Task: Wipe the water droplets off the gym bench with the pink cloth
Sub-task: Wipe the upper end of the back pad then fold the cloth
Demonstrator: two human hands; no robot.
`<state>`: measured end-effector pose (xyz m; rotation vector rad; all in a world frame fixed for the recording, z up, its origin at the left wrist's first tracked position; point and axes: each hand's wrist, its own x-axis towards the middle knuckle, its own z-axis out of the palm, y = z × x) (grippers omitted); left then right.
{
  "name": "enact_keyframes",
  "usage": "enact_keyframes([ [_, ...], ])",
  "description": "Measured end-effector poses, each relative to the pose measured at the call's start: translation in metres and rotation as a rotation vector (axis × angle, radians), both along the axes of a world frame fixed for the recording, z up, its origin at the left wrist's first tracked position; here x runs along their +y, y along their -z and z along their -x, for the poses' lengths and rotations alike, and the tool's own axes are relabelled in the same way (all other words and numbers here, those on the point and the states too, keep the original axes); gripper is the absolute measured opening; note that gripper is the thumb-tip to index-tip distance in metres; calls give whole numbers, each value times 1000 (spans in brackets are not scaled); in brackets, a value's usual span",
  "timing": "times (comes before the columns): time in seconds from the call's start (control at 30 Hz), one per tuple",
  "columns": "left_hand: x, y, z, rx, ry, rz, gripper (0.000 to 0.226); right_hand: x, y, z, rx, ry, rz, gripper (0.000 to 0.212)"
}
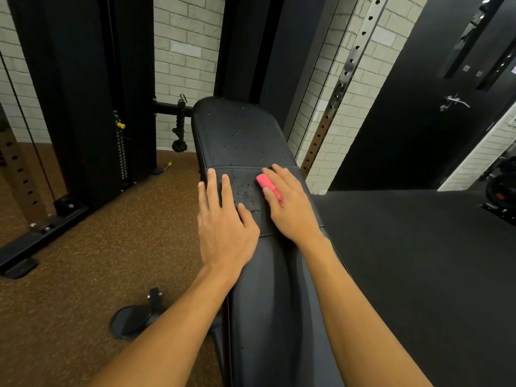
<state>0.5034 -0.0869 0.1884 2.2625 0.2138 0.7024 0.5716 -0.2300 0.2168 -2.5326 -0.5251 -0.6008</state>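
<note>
A black padded gym bench (240, 129) runs away from me down the middle of the view. Water droplets (245, 191) speckle its middle panel and its far pad. My right hand (287, 205) lies flat on the right side of the middle panel, pressing a folded pink cloth (268, 185) under its fingers; only a strip of the cloth shows. My left hand (223, 216) rests flat on the bench's left edge, fingers spread, holding nothing. The near pad looks dry.
A black cable machine with a weight stack (121, 152) stands at the left on brown flooring. A rope attachment (180, 129) hangs beyond the bench. A perforated steel upright (339, 88) leans along the white brick wall. The bench foot (134, 319) sits low left. Black mat lies to the right.
</note>
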Motion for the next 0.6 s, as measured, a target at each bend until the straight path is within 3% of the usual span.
enact_keyframes([
  [0.13, 0, -1, 0, -3, 4, 7, 65, 27, -7, -14, 24, 139, -62, 49],
  [0.33, -1, 1, 1, -20, 6, 37, 64, 21, -3, 8, 14, -108, 38, 48],
  [0.5, 0, 0, 0, -32, 10, 44, 63, 19, -8, -10, 34, 76, -42, 49],
  [0.6, 1, 2, -1, -40, 15, 64, 63, 38, -12, -13, 27, 31, -34, 49],
])
